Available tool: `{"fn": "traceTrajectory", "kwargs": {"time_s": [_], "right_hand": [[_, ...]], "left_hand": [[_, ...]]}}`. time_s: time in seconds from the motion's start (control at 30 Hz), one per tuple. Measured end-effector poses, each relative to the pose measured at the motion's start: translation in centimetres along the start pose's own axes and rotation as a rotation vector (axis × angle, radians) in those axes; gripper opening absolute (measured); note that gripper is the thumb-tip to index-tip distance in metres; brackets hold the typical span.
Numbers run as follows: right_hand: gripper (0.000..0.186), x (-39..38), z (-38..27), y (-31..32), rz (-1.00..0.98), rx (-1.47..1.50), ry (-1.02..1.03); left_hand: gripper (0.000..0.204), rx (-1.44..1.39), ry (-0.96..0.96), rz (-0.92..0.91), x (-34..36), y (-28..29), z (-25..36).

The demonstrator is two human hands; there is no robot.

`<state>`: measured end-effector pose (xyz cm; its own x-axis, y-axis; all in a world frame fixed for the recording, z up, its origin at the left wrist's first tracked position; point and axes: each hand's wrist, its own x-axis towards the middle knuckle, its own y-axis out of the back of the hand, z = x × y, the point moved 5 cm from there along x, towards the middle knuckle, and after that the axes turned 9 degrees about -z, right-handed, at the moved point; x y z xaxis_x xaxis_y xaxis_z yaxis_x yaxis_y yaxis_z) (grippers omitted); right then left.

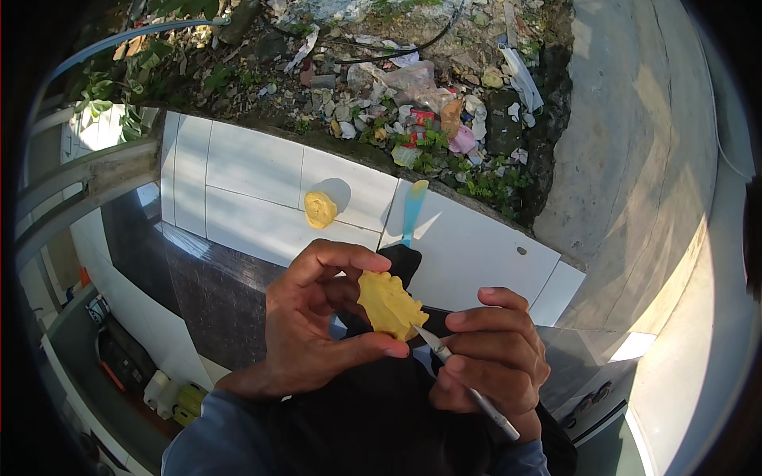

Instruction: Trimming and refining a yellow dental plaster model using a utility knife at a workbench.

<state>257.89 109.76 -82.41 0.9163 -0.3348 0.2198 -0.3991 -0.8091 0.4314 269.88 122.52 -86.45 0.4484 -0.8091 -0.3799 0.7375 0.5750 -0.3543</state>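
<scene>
My left hand (305, 321) is closed, pinching a flat yellow piece of what looks like clay (387, 305) between thumb and fingers. The piece has a ragged, uneven edge. In my right hand (500, 357), closed, is a slim silver craft knife (488, 411), held like a pen. Its blade tip touches the right edge of the yellow piece. On the white tiled ledge (254, 170) beyond, a rounded yellow lump (320, 209) sits to the left. A light-blue flat tool (413, 208) with a yellowish tip lies farther right, its near end beside something black.
Past the ledge is rough ground with rubble, litter (421, 87) and small plants. A concrete strip (615, 143) runs along the right. Dark glossy tile (214, 297) borders the ledge on the near left, with a grey container of items (127, 361) below it.
</scene>
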Motion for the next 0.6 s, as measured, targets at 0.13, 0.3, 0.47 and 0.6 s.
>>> {"fn": "traceTrajectory", "kwargs": {"time_s": [0.13, 0.3, 0.47, 0.6], "right_hand": [[0.024, 0.59, 0.1, -0.28, -0.036, 0.018, -0.003], [0.023, 0.18, -0.07, 0.18, -0.015, 0.0, -0.023], [0.023, 0.44, 0.17, -0.37, -0.05, 0.014, -0.018], [0.022, 0.36, 0.34, -0.48, 0.016, 0.092, -0.04]], "left_hand": [[0.065, 0.02, -0.014, -0.005, 0.02, 0.05, 0.01], [0.064, 0.061, -0.044, -0.003, 0.16, -0.09, 0.28], [0.061, 0.125, -0.108, 0.017, -0.14, 0.07, 0.12], [0.061, 0.19, -0.159, 0.012, -0.29, 0.24, 0.3]]}}
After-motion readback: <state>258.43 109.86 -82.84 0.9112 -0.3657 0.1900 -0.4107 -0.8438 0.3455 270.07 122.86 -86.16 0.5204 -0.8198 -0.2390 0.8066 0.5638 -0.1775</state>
